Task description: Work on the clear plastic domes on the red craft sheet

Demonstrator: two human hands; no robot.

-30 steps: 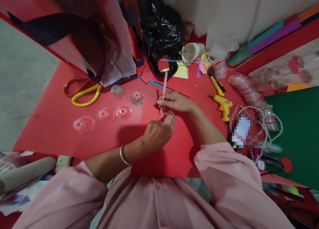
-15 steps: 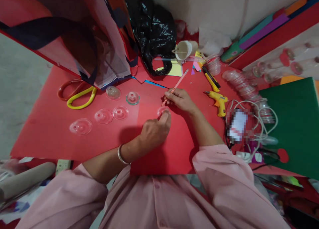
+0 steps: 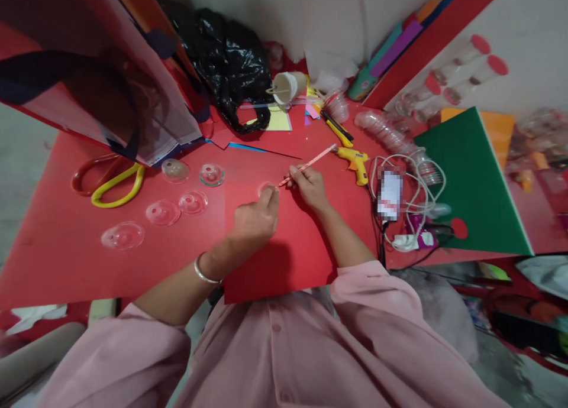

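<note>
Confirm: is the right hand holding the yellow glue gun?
No. The right hand grips a pink pencil, while the yellow glue gun lies untouched on the red sheet beside it.

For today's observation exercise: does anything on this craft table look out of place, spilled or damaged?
Nothing looks spilled or broken. The table is cluttered: clear domed lids lie scattered, and a white cord lies tangled beside the yellow glue gun. The right hand holds a pink pencil; the left hand steadies a clear lid.
</note>
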